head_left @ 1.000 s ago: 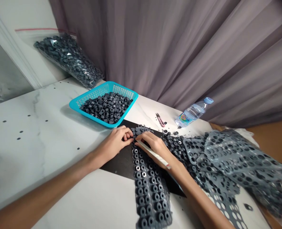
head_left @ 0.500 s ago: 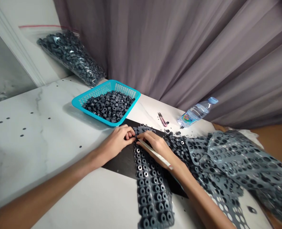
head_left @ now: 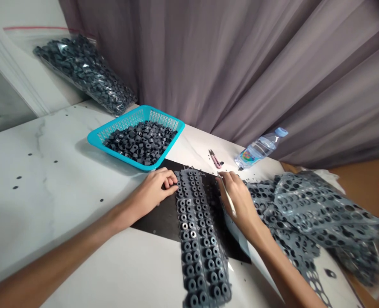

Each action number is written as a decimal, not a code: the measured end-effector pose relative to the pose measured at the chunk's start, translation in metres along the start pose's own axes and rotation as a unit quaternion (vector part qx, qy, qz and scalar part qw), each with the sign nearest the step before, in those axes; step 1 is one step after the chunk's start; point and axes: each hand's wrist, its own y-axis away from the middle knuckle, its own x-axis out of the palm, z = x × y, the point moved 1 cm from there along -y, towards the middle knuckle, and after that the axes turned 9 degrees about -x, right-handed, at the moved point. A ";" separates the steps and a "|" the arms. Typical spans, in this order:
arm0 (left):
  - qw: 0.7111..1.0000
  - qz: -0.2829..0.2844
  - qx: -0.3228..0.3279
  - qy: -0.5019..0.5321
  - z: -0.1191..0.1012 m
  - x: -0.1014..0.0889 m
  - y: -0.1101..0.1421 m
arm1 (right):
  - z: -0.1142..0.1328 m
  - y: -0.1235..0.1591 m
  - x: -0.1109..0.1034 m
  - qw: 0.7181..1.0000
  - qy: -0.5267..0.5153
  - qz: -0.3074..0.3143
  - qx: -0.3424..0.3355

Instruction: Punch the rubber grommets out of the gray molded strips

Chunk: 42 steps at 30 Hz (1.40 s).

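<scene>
A long moulded sheet of dark grey ring-shaped rubber pieces [head_left: 194, 256] lies over a black mat [head_left: 159, 222], running toward me in paired rows. At its far left edge, my left hand [head_left: 159, 186] is closed, with thumb and curled fingers pinching the rim. My right hand [head_left: 236, 194] has its fingers wrapped round a slim whitish stick-like tool [head_left: 230, 201]; its kind is unclear. This hand is to the right of the sheet, apart from it, over loose dark pieces that it partly covers.
Behind my left hand stands a blue basket [head_left: 128, 161] of loose rings. A zip bag [head_left: 86, 72] of rings leans at the back left. Pink snips [head_left: 215, 159] and a water bottle [head_left: 258, 149] lie farther back. Punched-out sheets [head_left: 317, 209] are heaped at right.
My right hand has moved right, off the sheet's far end, with the tool still in it. That end is now uncovered. My left hand stays at the edge. The view has shifted slightly.
</scene>
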 end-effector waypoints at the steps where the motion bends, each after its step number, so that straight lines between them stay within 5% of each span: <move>1: 1.000 -0.001 -0.006 0.003 -0.001 -0.001 0.000 | -0.002 -0.001 -0.002 1.000 -0.029 0.000 0.010; 5: 0.999 -0.027 -0.022 -0.002 -0.003 -0.001 -0.001 | 0.011 -0.020 0.007 0.975 -0.216 0.050 -0.009; 8: 0.998 -0.046 -0.025 -0.025 -0.002 0.001 -0.003 | 0.024 -0.037 0.019 0.962 -0.254 0.076 -0.071; 24: 0.998 -0.053 -0.036 -0.011 0.006 0.008 -0.009 | 0.032 -0.046 0.023 0.961 -0.206 0.103 -0.152; 30: 0.998 -0.048 -0.041 0.016 0.007 0.009 -0.009 | 0.039 -0.048 0.038 0.969 -0.101 0.087 -0.206; 32: 0.998 -0.043 -0.044 0.009 0.009 0.010 -0.011 | 0.039 -0.046 0.042 0.980 -0.057 0.060 -0.182; 36: 0.999 -0.034 -0.030 -0.007 0.010 0.007 -0.012 | 0.024 -0.031 0.032 1.000 0.016 -0.002 -0.018; 42: 0.999 -0.048 -0.002 -0.022 0.002 0.006 -0.006 | 0.002 -0.018 0.009 0.994 -0.107 0.015 -0.004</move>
